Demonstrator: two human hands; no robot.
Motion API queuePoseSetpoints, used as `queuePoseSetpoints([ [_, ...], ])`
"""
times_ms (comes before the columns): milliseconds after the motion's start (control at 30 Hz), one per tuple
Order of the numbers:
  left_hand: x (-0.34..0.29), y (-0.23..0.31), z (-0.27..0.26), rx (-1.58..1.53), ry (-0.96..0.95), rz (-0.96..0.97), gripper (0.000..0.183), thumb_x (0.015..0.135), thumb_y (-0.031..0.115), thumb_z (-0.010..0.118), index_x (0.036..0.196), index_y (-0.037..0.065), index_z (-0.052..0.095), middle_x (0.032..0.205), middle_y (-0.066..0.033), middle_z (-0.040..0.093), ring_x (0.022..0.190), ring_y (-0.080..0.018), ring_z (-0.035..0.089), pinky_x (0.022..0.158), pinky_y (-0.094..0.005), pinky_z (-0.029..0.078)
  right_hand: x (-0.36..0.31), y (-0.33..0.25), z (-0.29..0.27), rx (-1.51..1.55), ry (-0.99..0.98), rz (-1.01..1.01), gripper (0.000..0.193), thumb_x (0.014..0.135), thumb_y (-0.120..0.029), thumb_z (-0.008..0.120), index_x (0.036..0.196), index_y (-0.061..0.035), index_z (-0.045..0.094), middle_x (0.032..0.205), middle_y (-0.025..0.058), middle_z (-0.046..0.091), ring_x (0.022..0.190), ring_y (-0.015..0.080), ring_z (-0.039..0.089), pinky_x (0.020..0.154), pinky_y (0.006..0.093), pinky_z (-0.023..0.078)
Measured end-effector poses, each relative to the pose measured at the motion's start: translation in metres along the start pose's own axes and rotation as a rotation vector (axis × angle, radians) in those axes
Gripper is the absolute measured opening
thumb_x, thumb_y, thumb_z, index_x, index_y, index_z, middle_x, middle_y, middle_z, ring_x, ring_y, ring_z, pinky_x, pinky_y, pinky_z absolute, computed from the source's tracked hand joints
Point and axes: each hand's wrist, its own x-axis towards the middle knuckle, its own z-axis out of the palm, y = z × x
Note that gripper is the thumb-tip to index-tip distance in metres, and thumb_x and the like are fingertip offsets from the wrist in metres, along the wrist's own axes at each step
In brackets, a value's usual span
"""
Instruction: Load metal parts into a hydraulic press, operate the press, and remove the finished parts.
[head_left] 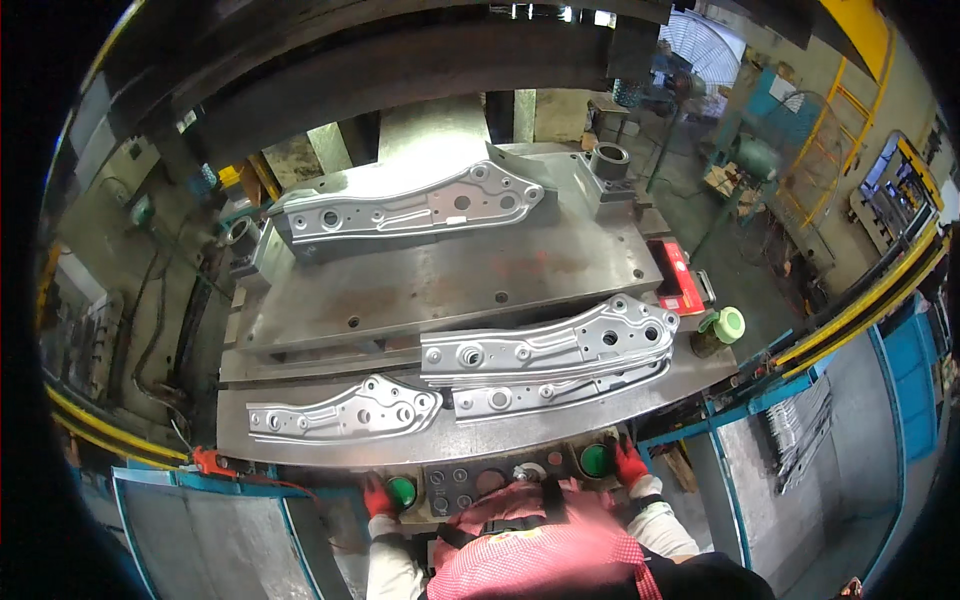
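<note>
My left hand (378, 497), in a red glove, rests beside a green push button (402, 491) on the control panel; its fingers look stretched out, and it holds nothing I can see. At the panel's other end my right hand (628, 465), also red-gloved, is next to a second green button (597, 460), fingers extended. Whether either hand presses its button is hard to see. Beyond the panel, a stamped metal bracket (345, 413) lies on the press table at the left. A stack of longer brackets (545, 352) lies to its right. Another bracket (415, 206) sits on the die farther back.
The press ram (400, 70) spans overhead. Guide bushings (610, 160) stand at the die's corners. On the table's right are a red box (677, 278) and a green-lidded jar (722, 328). Metal chutes (215, 545) flank me; several brackets (800, 430) lie in the right one.
</note>
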Motion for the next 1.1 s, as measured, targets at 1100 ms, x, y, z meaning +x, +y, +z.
queuePoseSetpoints([
  [1100, 0.132, 0.622, 0.174, 0.971, -0.114, 1.275, 0.033, 0.075, 0.024, 0.066, 0.108, 0.021, 0.061, 0.099, -0.0074, 0.06, 0.097, -0.0288, 0.057, 0.082, -0.0422, 0.043, 0.164, -0.292, -0.165, -0.188, 0.366, -0.633, 0.053, 0.076, -0.038, 0.064, 0.117, -0.0054, 0.056, 0.119, 0.0171, 0.053, 0.115, 0.0358, 0.046, 0.103, 0.0496, 0.031],
])
